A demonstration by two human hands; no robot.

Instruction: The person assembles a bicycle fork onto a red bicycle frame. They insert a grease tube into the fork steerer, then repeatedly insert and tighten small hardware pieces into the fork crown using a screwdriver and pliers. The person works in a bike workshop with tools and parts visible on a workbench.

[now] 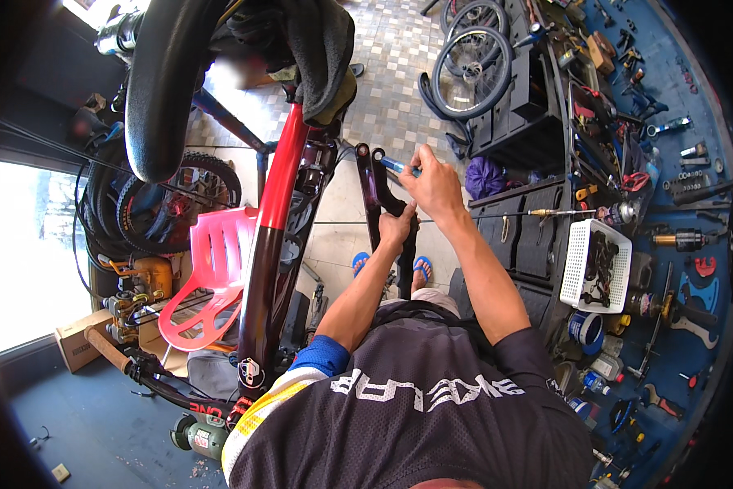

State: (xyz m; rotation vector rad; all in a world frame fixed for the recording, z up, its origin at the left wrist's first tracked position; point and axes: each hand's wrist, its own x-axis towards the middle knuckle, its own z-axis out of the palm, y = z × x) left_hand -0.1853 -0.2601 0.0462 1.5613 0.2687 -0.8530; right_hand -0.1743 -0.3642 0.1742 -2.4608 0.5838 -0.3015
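Observation:
My left hand [396, 227] is closed around a dark forked bicycle frame part [372, 191], which looks like a swingarm. Its two arms end in round eyelets pointing away from me. Pinched in my right hand [433, 187] is a slim blue pen-like tool [391, 164]. The tool's tip is at or very near the right eyelet; whether it touches, I cannot tell. To the left stands a red and black bicycle frame [275, 196], with a black saddle [161, 98] and a dark cloth [327, 61] near its far end.
A pink plastic chair [220, 261] stands behind the bicycle frame. On the right, black cabinets [537, 224] run alongside a white basket [574, 269] of dark metal parts. Many tools hang on a blue board [668, 196]. Bicycle wheels [471, 75] lean at the far end.

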